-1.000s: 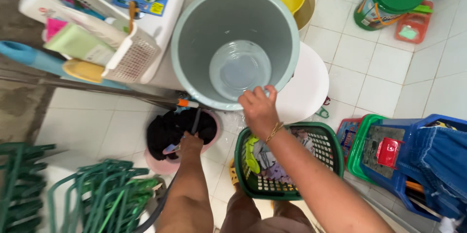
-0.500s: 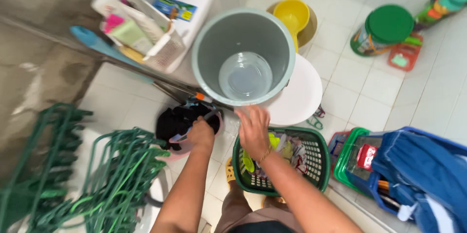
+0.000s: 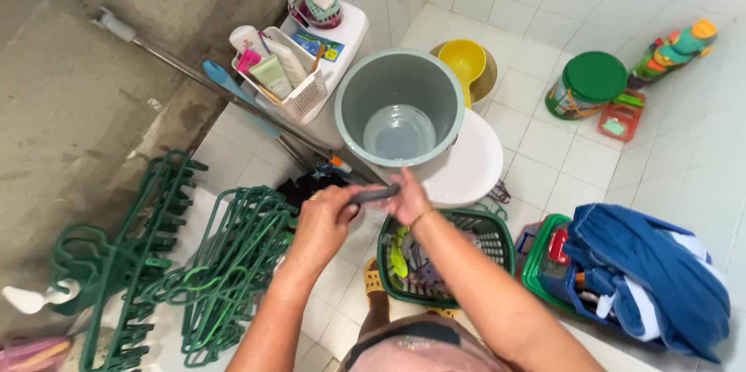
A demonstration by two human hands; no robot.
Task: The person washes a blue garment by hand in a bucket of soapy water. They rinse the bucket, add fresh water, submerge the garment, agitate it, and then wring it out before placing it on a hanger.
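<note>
Below grey bucket (image 3: 400,112), left hand (image 3: 326,220), right hand (image 3: 404,197) gripping dark hose (image 3: 374,195)

Both arms bare, no sleeves; thin gold bracelet (image 3: 423,217) on right wrist, ring on left hand (image 3: 326,217), pink patterned top (image 3: 412,352) at frame bottom

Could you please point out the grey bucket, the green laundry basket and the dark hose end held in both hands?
grey bucket (image 3: 355,100): head view, on its inner left wall.
green laundry basket (image 3: 497,234): head view, on its right rim.
dark hose end (image 3: 375,194): head view, on the stretch between the hands.
</note>
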